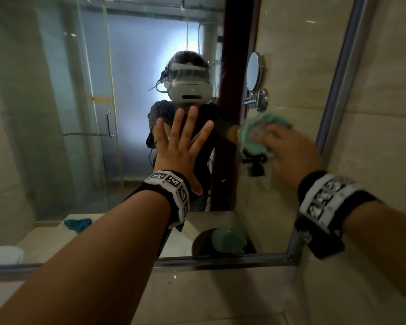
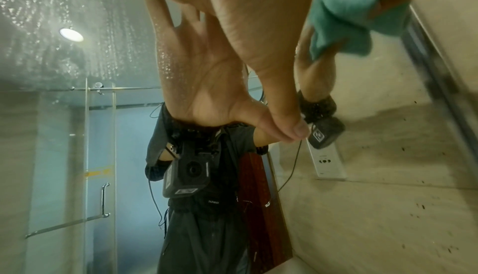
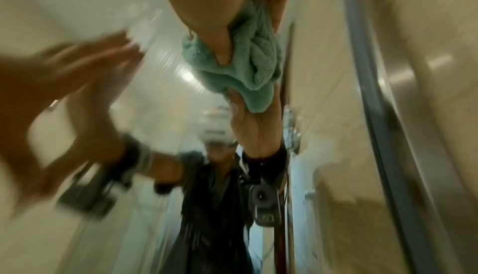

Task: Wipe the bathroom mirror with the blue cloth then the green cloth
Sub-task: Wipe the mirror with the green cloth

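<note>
My left hand point(image 1: 181, 141) lies flat on the bathroom mirror point(image 1: 56, 113) with its fingers spread and straight; the palm point(image 2: 232, 2) holds nothing. To its right, my right hand point(image 1: 293, 153) grips the bunched green cloth point(image 1: 253, 144) and presses it on the glass near the mirror's right frame point(image 1: 338, 90). The right wrist view shows my thumb point(image 3: 207, 12) dug into the green cloth point(image 3: 245, 69). The same cloth point(image 2: 344, 22) appears in the left wrist view. The blue cloth point(image 1: 77, 225) shows only as a reflection, lying on the counter at lower left.
Water droplets point(image 2: 38, 12) dot the upper glass. Reflected in the mirror are a glass shower door point(image 1: 92, 113), a round shaving mirror point(image 1: 253, 71), a wall socket point(image 2: 325, 161) and a green round object point(image 1: 229, 240). A tiled wall point(image 1: 384, 113) adjoins on the right.
</note>
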Demonstrator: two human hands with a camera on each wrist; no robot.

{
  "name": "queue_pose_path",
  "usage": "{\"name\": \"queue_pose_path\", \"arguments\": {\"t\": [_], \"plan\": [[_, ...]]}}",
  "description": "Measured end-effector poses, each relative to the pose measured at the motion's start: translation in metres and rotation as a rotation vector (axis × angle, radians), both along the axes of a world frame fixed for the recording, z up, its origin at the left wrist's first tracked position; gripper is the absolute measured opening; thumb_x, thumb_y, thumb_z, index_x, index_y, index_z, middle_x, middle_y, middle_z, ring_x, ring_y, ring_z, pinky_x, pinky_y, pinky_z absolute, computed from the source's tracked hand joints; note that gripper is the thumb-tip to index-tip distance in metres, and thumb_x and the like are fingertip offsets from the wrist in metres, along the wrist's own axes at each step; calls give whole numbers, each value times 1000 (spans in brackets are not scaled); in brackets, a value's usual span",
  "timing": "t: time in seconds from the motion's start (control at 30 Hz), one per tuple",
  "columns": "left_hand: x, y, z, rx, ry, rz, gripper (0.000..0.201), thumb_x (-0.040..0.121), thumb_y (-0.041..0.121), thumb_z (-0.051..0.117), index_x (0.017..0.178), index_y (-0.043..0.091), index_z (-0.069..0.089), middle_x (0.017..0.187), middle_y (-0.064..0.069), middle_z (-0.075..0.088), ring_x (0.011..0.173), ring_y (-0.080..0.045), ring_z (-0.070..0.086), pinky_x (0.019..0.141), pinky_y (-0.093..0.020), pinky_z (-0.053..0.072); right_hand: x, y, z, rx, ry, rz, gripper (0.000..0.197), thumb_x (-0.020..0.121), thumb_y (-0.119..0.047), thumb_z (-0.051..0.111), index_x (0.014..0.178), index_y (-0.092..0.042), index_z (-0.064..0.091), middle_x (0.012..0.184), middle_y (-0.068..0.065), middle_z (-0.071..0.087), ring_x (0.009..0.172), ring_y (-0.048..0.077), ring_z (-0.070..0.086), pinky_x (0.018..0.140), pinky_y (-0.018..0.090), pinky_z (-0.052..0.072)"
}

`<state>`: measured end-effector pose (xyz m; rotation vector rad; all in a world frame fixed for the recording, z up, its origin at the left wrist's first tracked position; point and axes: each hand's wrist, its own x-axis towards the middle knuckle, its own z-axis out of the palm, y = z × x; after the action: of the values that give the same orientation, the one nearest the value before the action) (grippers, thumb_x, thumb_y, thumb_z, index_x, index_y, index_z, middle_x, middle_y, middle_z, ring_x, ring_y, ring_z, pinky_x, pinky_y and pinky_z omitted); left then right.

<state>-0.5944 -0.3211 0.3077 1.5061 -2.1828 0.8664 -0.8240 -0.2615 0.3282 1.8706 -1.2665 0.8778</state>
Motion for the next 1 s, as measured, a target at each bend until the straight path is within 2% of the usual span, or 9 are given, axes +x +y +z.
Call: {"name": "queue_pose_path", "arguments": {"t": [0.1, 0.2, 0.33, 0.5, 0.63, 0.73, 0.83, 0.9, 1.0], "plan": [[1, -2, 0, 3, 1, -5, 155, 43, 82, 69, 134, 26, -43, 132, -13, -56, 129, -36, -40, 109, -63, -11, -13, -8, 33, -50, -260, -99, 49, 84, 6, 52, 128, -15, 56, 142, 7, 44, 126, 31, 43, 107, 35, 31], [1, -3, 0, 9, -3, -8, 154, 43, 82, 68, 133, 26, -44, 130, -13, -57, 127, -36, -42, 108, -63, -13, -7, -12, 15, -64, -297, -50, 53, 85, 9, 49, 133, -14, 51, 147, 10, 36, 131, 36, 36, 112, 39, 24], [1, -3, 0, 2, -11, 0, 154, 44, 83, 68, 132, 26, -45, 131, -13, -57, 126, -36, -43, 108, -63, -13, 3, -16, -49, -99, -46, -34, 67, 66, 18, 67, 126, -11, 58, 136, 17, 49, 120, 44, 48, 94, 61, 42], [-1, -2, 0, -5, -8, 16, 155, 43, 83, 67, 132, 25, -45, 133, -15, -55, 124, -38, -45, 105, -63, -15, 1, -14, -128, 69, 182, 14, 65, 65, -1, 63, 125, -24, 55, 128, 9, 58, 118, 34, 53, 105, 39, 36], [-2, 1, -2, -23, 7, 4, 152, 47, 81, 68, 133, 26, -44, 135, -15, -53, 129, -38, -40, 109, -63, -12, 0, -2, -96, 43, 272, 51, 44, 73, -5, 57, 115, -18, 63, 118, 10, 64, 102, 32, 63, 76, 48, 56], [11, 5, -14, -48, -5, -73, 143, 57, 75, 67, 135, 26, -41, 138, -13, -51, 133, -34, -37, 110, -59, -14, 6, -4, -46, -38, 97, -13, 48, 73, 5, 67, 117, -13, 64, 121, 13, 62, 102, 36, 59, 87, 51, 50], [29, 13, -47, -57, -6, -123, 143, 50, 71, 74, 147, 24, -20, 153, -14, -25, 142, -33, -19, 113, -58, -3, 28, -13, -10, -55, -127, -69, 56, 77, 4, 62, 129, -18, 55, 134, 10, 52, 115, 38, 48, 99, 53, 40], [37, 17, -73, -7, 1, -104, 146, 40, 70, 78, 151, 20, -4, 157, -15, -12, 145, -33, -8, 113, -57, 0, 46, -21, -11, -113, -168, -13, 52, 79, 1, 60, 128, -18, 56, 135, 11, 51, 116, 41, 46, 101, 52, 38], [37, 17, -100, 70, 6, -69, 147, 43, 68, 79, 150, 19, -8, 155, -14, -22, 143, -32, -16, 113, -55, -7, 62, -27, -59, -111, -32, 46, 50, 78, -2, 65, 125, -18, 59, 131, 13, 54, 112, 42, 49, 96, 52, 43]]}}
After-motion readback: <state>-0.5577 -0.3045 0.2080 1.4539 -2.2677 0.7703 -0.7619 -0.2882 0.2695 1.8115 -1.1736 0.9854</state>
